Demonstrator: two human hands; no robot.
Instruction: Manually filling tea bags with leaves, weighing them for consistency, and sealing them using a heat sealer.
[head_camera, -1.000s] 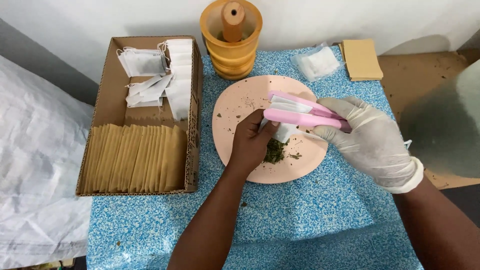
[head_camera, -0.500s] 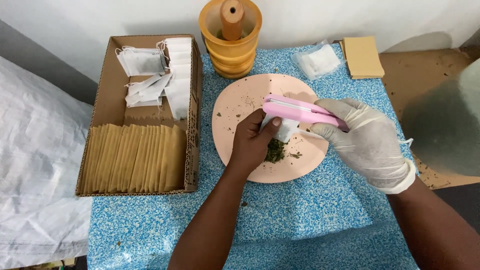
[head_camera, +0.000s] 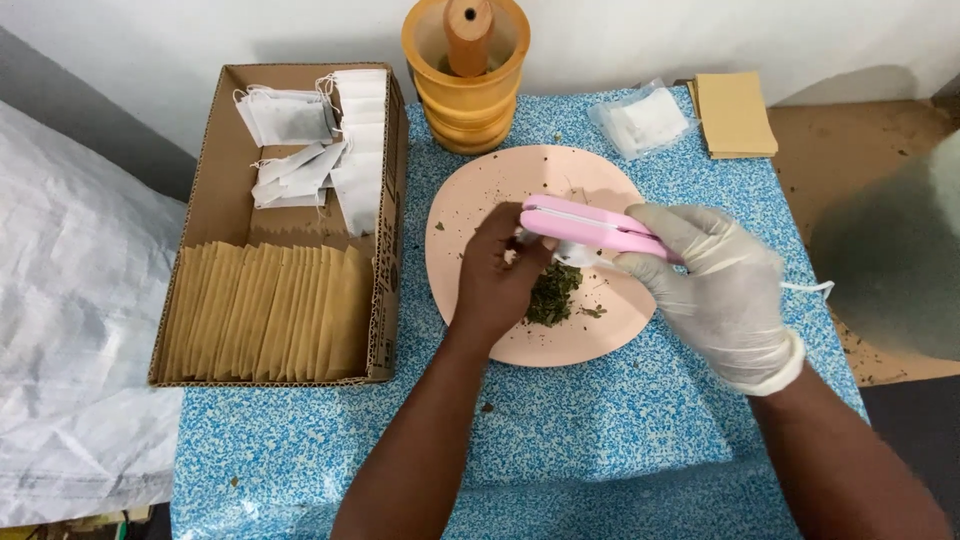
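Note:
My right hand, in a white glove, grips a pink hand-held sealer whose jaws are pressed together over a small white bag. My bare left hand pinches that bag at the sealer's tip, above a pink round plate. A small heap of dried green leaves lies on the plate just below the bag. Crumbs of leaf are scattered over the plate.
A cardboard box at the left holds white tea bags at the back and a row of tan envelopes in front. Behind the plate stand a wooden mortar with pestle, a clear packet of white bags and a stack of tan envelopes.
The sealer's jaws, apart a second ago, have come together over the white bag. Both hands stay over the plate.

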